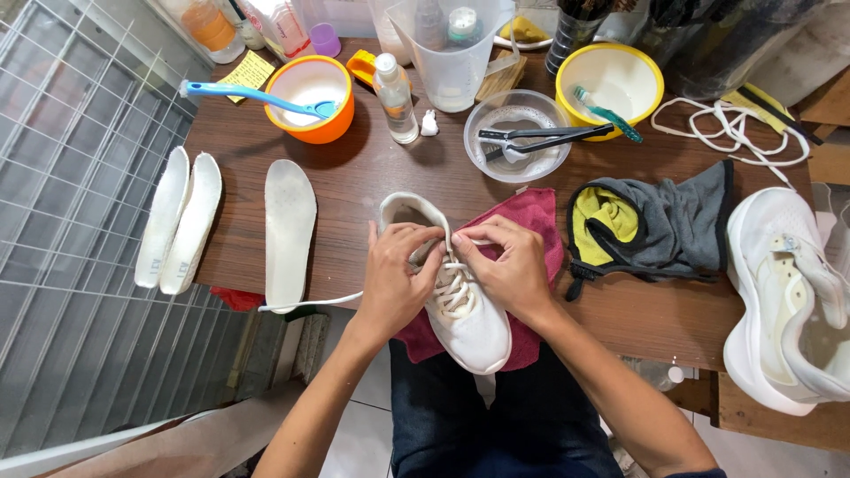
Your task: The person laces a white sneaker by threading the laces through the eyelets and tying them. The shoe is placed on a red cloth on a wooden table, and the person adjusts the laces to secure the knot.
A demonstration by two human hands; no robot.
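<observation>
A white sneaker point(474, 327) lies on a pink cloth point(538, 221) at the front edge of the brown table point(354, 177), toe pointing toward me. My left hand point(397, 276) and my right hand point(505, 265) meet over its upper eyelets, both pinching the white shoelace point(456, 288). One loose end of the lace point(310, 303) trails left from under my left hand, off the table's edge.
Three white insoles point(289, 230) lie at left. At the back stand an orange bowl with a blue brush point(310, 97), a clear bottle point(395, 96), a clear bowl with a black brush point(518, 137), and a yellow bowl point(611, 80). Grey-yellow cloth point(655, 226), loose lace point(735, 128), second sneaker point(788, 301) right.
</observation>
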